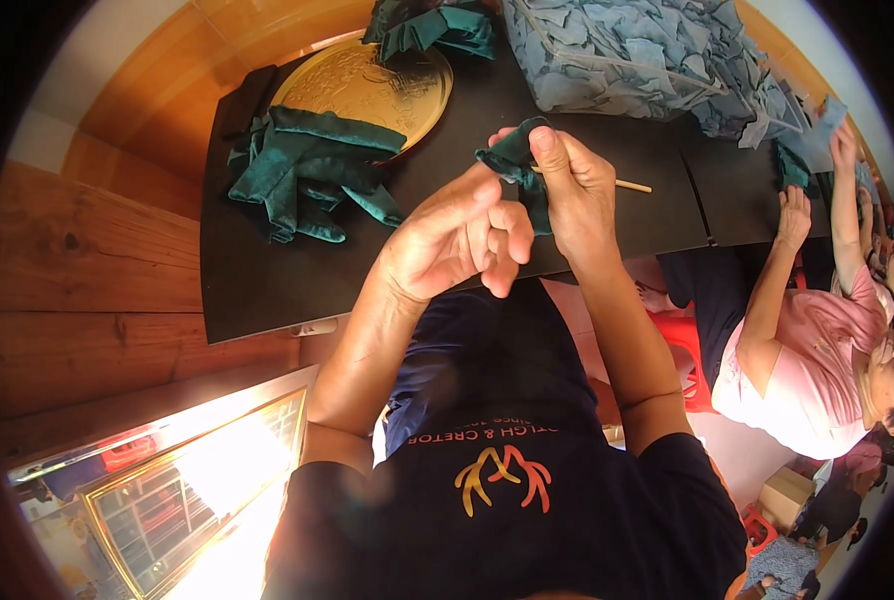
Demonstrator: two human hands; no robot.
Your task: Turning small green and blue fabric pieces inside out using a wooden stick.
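Observation:
Above the near edge of the black table (297,285), both my hands are at a small dark green velvet piece (534,200). My right hand (582,195) pinches it from above between thumb and fingers. A thin light wooden stick (635,186) juts out to the right from the same hand; its other end is hidden by the cloth and fingers. My left hand (457,240), palm up, has thumb and forefinger closed at the cloth's lower left edge, the other fingers loosely curled. Left of my hands lies a pile of green velvet pieces (297,175).
A round gold tray (417,85) lies at the back left, with more green velvet pieces (437,30) beside it. A clear bin (557,90) heaped with grey-green scraps (627,45) stands at the back right. On the right, a person in pink (797,350) handles similar cloth.

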